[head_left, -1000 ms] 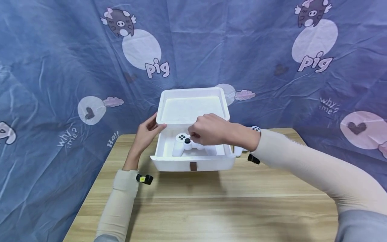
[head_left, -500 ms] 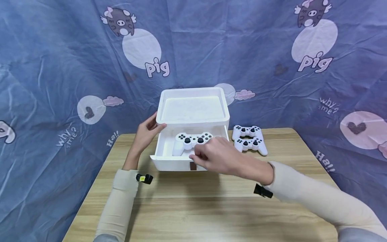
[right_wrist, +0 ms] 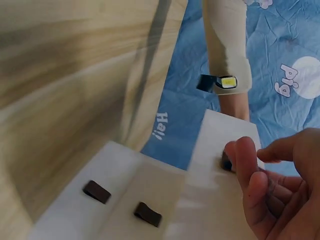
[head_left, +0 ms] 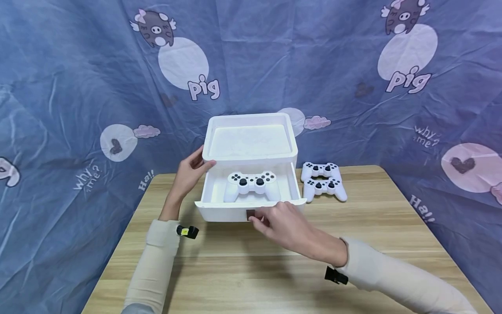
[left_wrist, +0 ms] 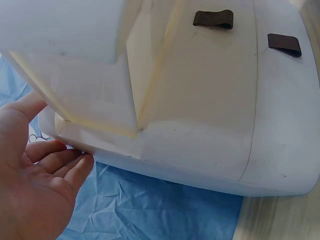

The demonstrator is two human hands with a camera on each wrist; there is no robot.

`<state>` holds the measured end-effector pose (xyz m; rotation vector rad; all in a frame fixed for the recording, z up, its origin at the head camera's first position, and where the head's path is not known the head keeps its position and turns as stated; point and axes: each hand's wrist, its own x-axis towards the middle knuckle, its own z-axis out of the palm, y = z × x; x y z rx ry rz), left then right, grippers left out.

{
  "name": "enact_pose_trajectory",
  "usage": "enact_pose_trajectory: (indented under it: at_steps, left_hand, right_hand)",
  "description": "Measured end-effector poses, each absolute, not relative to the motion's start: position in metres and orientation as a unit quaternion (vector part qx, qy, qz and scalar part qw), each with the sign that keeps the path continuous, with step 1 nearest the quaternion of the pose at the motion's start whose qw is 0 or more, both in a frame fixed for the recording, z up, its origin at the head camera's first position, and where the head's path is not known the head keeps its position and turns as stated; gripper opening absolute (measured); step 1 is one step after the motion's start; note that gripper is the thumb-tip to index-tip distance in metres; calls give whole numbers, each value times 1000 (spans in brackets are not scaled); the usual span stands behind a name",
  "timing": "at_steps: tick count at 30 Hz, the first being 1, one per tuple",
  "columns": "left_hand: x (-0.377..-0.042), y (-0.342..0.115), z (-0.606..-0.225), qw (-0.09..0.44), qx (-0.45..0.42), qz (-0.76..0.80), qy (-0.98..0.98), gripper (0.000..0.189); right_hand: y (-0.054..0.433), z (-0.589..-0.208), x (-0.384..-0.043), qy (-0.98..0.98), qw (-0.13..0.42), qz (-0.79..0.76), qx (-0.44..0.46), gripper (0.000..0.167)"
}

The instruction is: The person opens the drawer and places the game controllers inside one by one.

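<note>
A white drawer cabinet [head_left: 251, 158] with a tray-like top stands on the table. Its top drawer [head_left: 223, 213] is pulled out, and a white game controller [head_left: 252, 179] lies inside. My left hand [head_left: 187, 176] holds the cabinet's upper left side, thumb at the front corner; in the left wrist view its fingers bend against the side wall. At the drawer front is my right hand [head_left: 288, 226], its bent fingers touching beside the brown pull tab [head_left: 249, 215] and partly covering it. The right thumb looks apart from the fingers, lower down.
Two more white game controllers [head_left: 324, 187] lie on the wooden table [head_left: 235, 279], right of the cabinet. Lower drawers carry brown tabs [left_wrist: 213, 20] too. A blue printed cloth [head_left: 251, 56] hangs behind the table.
My right hand has come out from above the controller, down and forward to the drawer front. The controllers on the right are uncovered. My left hand and the drawer look unmoved.
</note>
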<state>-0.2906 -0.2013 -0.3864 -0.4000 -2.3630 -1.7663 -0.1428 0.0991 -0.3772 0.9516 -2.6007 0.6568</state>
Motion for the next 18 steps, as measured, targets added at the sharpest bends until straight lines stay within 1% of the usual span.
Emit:
enact_pose_trajectory:
  at_steps: [3, 6, 18]
  left_hand:
    - [-289, -200, -386, 81, -131, -591, -792, 78]
    - [-289, -199, -385, 80, -129, -591, -792, 79]
    - [-292, -201, -387, 81, -132, -599, -786, 77]
  right_hand:
    - [97, -384, -142, -908, 145, 242, 309, 17]
    - [95, -389, -141, -908, 154, 250, 297, 16]
    - [89, -400, -143, -896, 227, 234, 301, 27]
